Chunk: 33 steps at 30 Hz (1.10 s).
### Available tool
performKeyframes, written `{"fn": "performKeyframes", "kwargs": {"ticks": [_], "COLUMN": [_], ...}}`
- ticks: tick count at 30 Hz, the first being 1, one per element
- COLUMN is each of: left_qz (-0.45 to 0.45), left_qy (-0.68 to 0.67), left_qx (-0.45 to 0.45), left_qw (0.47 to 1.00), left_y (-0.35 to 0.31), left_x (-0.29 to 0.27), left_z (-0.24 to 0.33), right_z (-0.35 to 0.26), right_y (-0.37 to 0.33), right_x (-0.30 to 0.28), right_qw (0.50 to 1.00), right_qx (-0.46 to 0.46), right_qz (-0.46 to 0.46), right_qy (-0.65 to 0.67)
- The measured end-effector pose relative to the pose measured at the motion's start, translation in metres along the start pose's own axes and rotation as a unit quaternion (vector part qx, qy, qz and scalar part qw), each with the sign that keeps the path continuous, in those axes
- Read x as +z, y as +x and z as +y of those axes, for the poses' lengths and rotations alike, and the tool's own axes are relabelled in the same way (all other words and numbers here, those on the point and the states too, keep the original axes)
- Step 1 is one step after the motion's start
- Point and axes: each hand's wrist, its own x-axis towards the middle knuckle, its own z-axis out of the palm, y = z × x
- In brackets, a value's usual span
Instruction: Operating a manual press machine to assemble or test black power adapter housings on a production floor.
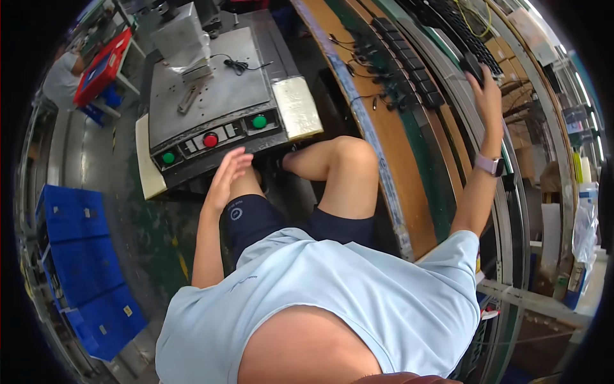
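My left hand (227, 176) is open with its fingers spread, hovering over my left knee just below the front panel of a grey press machine (211, 89). That panel carries a red button (210, 139) between two green buttons (259, 121). My right hand (487, 93) is stretched far out to the right and grips a small black part (472, 65) at the edge of a dark tray (457, 29) on the conveyor. There is a watch (490, 165) on that wrist.
A row of black corded parts (400, 64) lies along the wooden bench (396, 160). Blue crates (83, 256) are stacked at the left. A red tray (102, 67) and another person (61, 80) are at the upper left. Cardboard boxes (518, 96) stand beyond the conveyor.
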Motion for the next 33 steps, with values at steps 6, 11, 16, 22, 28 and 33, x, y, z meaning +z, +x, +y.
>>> {"fn": "performKeyframes", "kwargs": {"ticks": [6, 11, 16, 22, 28, 33], "left_qz": [0.086, 0.087, 0.052, 0.066, 0.009, -0.071], "left_qy": [-0.008, -0.026, 0.024, 0.004, 0.029, 0.019], "left_qx": [-0.075, -0.079, 0.008, -0.052, -0.047, 0.016], "left_qw": [0.993, 0.993, 0.998, 0.996, 0.998, 0.997], "left_y": [-0.03, -0.016, -0.013, -0.045, -0.027, 0.007], "left_x": [-0.001, 0.012, 0.017, 0.011, 0.021, 0.054], "left_z": [-0.037, -0.02, -0.006, -0.046, -0.031, 0.054], "right_z": [0.15, 0.097, 0.049, 0.041, -0.037, -0.16], "right_y": [-0.044, -0.023, -0.023, -0.049, -0.054, -0.059], "right_x": [0.02, 0.121, 0.15, 0.078, 0.016, -0.033], "right_qw": [0.834, 0.981, 0.956, 0.979, 0.963, 0.901], "right_qx": [0.336, 0.146, 0.181, 0.201, 0.083, -0.064], "right_qz": [-0.117, -0.08, -0.2, 0.017, 0.178, 0.159], "right_qy": [-0.421, -0.104, -0.118, 0.017, 0.185, 0.4]}}
